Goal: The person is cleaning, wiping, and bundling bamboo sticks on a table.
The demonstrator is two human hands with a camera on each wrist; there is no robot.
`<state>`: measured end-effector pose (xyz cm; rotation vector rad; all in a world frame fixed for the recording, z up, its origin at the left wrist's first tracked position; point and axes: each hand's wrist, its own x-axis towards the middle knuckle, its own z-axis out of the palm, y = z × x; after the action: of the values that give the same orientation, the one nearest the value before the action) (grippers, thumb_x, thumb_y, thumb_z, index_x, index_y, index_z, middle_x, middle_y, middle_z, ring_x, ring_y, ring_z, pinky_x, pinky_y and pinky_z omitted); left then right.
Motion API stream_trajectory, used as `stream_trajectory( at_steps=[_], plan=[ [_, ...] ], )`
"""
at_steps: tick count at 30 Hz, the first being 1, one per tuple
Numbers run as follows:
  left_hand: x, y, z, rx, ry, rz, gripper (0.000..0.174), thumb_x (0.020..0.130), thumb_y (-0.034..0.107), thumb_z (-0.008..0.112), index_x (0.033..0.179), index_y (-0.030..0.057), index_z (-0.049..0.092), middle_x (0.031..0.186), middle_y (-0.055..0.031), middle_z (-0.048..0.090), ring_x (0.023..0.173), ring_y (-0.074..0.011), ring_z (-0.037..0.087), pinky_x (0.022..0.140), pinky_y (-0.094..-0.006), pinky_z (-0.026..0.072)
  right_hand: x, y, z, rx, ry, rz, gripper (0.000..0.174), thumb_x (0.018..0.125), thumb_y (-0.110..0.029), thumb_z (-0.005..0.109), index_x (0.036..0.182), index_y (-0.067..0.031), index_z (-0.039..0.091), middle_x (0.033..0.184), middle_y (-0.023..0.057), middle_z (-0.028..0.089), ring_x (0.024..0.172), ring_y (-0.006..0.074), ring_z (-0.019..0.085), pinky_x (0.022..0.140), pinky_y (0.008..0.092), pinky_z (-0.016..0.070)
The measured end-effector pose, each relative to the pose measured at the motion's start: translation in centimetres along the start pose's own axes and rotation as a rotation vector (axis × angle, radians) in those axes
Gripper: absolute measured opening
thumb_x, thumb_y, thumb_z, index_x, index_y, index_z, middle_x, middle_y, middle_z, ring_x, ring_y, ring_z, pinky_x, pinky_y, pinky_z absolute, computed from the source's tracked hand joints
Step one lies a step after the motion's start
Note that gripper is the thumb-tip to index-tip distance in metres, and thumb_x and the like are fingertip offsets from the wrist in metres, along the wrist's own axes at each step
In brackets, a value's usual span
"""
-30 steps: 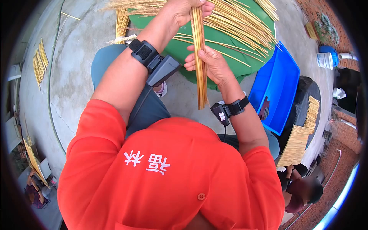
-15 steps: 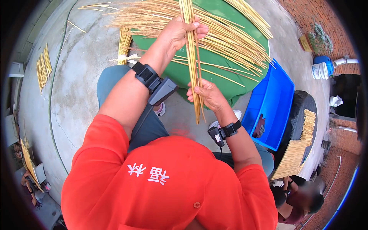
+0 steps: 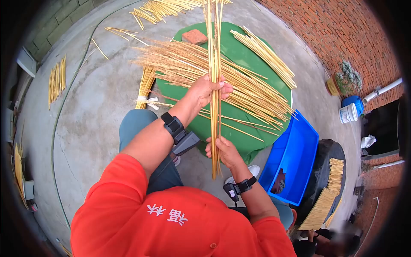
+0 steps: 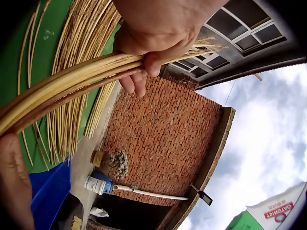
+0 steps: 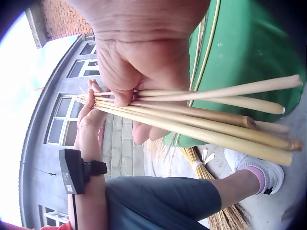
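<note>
A narrow bundle of long dried stalks [image 3: 215,115] stands upright in front of the person, over the near side of a green-covered round table [image 3: 231,43]. My left hand [image 3: 208,91] grips the bundle partway up, thumb across the front. Lower down, my right hand [image 3: 225,152] pinches it near the bottom ends. In the right wrist view the thick cut ends [image 5: 276,143] fan slightly apart beyond the right hand [image 5: 148,52]. Behind the bundle, a pile of similar stalks [image 3: 252,94] with feathery tops lies on the green cover.
A red brick [image 3: 194,37] and another row of stalks [image 3: 267,58] lie on the table. A tied bunch [image 3: 145,88] is at its left. To the right are a blue tub [image 3: 295,158] and a stack of short stalks [image 3: 321,207]. A hose [image 3: 58,128] crosses the floor at left.
The head view has tilted up, showing more of the table and wall. Both hands and the bundle sit lower in the frame. The hands keep their hold on the stalks.
</note>
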<state>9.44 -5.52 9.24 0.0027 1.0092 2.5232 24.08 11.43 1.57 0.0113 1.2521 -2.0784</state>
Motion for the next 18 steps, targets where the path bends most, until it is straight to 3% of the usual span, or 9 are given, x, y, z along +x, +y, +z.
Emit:
stream_trajectory(
  at_steps=[4,7,9,11,14,17,18],
  plan=[
    [0.0,-0.1,0.1,-0.004,0.010,0.027,0.017,0.084,-0.002,0.049,0.101,0.0012,0.047,0.089,-0.0195,0.059,0.085,-0.0291,0.063,0.064,-0.0360,0.0569,-0.1,-0.3,0.6,0.015,0.026,-0.034,0.042,0.094,-0.033,0.037,0.112,0.0030,0.046,0.089,0.0177,0.060,0.075,0.0235,0.062,0.070,0.0330,0.0507],
    [0.2,-0.3,-0.1,-0.016,0.022,0.045,0.020,0.085,-0.001,0.049,0.104,0.0009,0.047,0.089,-0.0196,0.059,0.084,-0.0289,0.063,0.064,-0.0352,0.0571,0.0,-0.6,0.9,0.055,0.031,0.002,0.043,0.093,-0.032,0.040,0.116,0.0041,0.043,0.091,0.0201,0.060,0.079,0.0261,0.062,0.072,0.0346,0.0505],
    [0.2,-0.2,-0.3,0.025,0.009,0.041,0.021,0.084,0.000,0.051,0.105,0.0000,0.048,0.098,-0.0212,0.058,0.091,-0.0305,0.061,0.074,-0.0393,0.0546,0.0,-0.7,1.1,0.048,0.042,0.004,0.042,0.093,-0.031,0.040,0.116,0.0042,0.044,0.092,0.0191,0.060,0.080,0.0256,0.061,0.072,0.0340,0.0502],
    [0.2,-0.3,-0.2,0.029,0.004,0.045,0.021,0.084,0.001,0.051,0.105,0.0000,0.048,0.097,-0.0211,0.058,0.090,-0.0303,0.061,0.073,-0.0393,0.0547,-0.1,-0.9,1.1,0.034,0.053,0.000,0.042,0.093,-0.030,0.041,0.116,0.0044,0.046,0.092,0.0181,0.060,0.081,0.0251,0.061,0.072,0.0334,0.0500],
    [-0.1,-0.2,0.1,0.016,0.025,0.031,0.017,0.086,0.002,0.047,0.104,0.0008,0.047,0.089,-0.0209,0.059,0.083,-0.0294,0.063,0.065,-0.0354,0.0567,-0.3,-0.7,1.0,-0.037,0.097,0.020,0.042,0.092,-0.030,0.043,0.116,0.0048,0.048,0.093,0.0180,0.060,0.082,0.0248,0.062,0.074,0.0334,0.0498],
    [0.0,-0.1,0.1,0.025,0.046,0.036,0.014,0.087,0.005,0.048,0.101,0.0014,0.047,0.083,-0.0184,0.060,0.075,-0.0248,0.063,0.061,-0.0327,0.0559,-0.3,-0.4,0.5,-0.110,0.095,0.054,0.046,0.090,-0.031,0.047,0.116,0.0067,0.047,0.097,0.0201,0.060,0.086,0.0269,0.061,0.078,0.0358,0.0494],
    [-0.1,0.0,0.0,0.065,0.091,0.094,0.013,0.087,0.007,0.050,0.099,0.0026,0.048,0.076,-0.0146,0.059,0.067,-0.0201,0.060,0.054,-0.0291,0.0526,-0.4,-0.6,0.4,-0.138,0.072,0.061,0.045,0.089,-0.031,0.048,0.116,0.0060,0.048,0.098,0.0191,0.060,0.087,0.0261,0.061,0.079,0.0355,0.0490]
  ],
)
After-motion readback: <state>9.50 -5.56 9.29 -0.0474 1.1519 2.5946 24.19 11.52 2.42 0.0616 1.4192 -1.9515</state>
